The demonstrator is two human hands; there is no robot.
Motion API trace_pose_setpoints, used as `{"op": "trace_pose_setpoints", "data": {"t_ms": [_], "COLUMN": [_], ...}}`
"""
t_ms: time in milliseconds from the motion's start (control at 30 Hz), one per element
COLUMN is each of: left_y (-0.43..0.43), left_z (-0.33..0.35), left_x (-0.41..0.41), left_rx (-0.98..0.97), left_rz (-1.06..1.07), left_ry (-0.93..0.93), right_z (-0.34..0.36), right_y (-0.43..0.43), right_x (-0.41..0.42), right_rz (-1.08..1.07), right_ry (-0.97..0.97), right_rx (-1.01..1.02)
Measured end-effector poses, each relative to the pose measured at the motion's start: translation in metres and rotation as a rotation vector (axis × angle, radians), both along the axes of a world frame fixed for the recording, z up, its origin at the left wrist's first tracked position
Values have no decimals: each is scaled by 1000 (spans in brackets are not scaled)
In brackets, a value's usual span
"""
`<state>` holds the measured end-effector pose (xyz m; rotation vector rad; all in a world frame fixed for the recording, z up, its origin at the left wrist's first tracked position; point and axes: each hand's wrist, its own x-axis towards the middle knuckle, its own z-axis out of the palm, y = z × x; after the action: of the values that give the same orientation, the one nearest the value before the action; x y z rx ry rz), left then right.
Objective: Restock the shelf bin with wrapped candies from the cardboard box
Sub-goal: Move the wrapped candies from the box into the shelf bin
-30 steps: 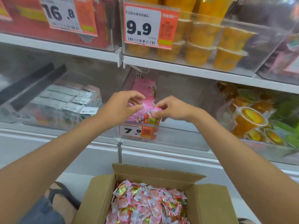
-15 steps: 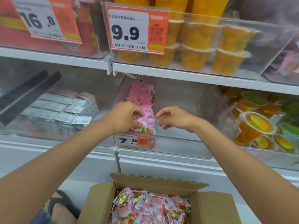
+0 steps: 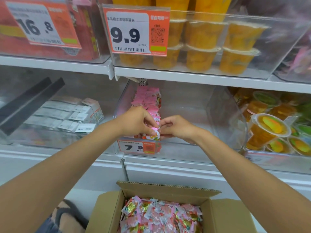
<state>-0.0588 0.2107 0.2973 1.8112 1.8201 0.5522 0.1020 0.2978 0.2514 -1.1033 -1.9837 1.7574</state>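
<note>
A clear shelf bin on the lower shelf holds a row of pink wrapped candies along its left side. My left hand and my right hand meet at the front of that row. The left fingers pinch a pink and white candy at the row's front end. The right fingers are curled against the same candies from the right. Below, an open cardboard box is full of the same wrapped candies.
A 7.9 price tag hangs on the bin's front. Bins of white packets and jelly cups flank it. The upper shelf carries orange fruit cups behind a 9.9 tag. A sandalled foot is left of the box.
Both hands have sunk lower onto the front of the candy row and drawn closer together. The view has shifted, so the shelf looks further right and lower.
</note>
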Motion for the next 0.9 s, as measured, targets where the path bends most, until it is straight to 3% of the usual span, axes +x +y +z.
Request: {"op": "trace_pose_setpoints", "data": {"t_ms": [100,233,433,500,600,667,767,900], "left_y": [9,10,7,0,-20,-32,-41,-43], "left_z": [-5,-6,-2,3,8,8,0,-6], "left_x": [1,-6,-8,-9,-18,-28,-42,-44], "left_rx": [-77,-137,-159,-78,285,471,451,482], "left_rz": [-13,-16,-34,-33,49,103,125,119], "left_ry": [15,-113,-27,43,339,441,370,323], "right_z": [0,4,8,10,11,15,12,9], "right_y": [3,4,1,-1,1,-3,-11,-14], "right_x": [3,9,13,13,16,13,0,-9], "right_rz": [8,67,73,36,106,219,265,131], "right_ry": [2,-75,-45,-36,-188,-297,-310,-274], "right_rx": [-61,4,-104,-159,-94,-37,54,145]}}
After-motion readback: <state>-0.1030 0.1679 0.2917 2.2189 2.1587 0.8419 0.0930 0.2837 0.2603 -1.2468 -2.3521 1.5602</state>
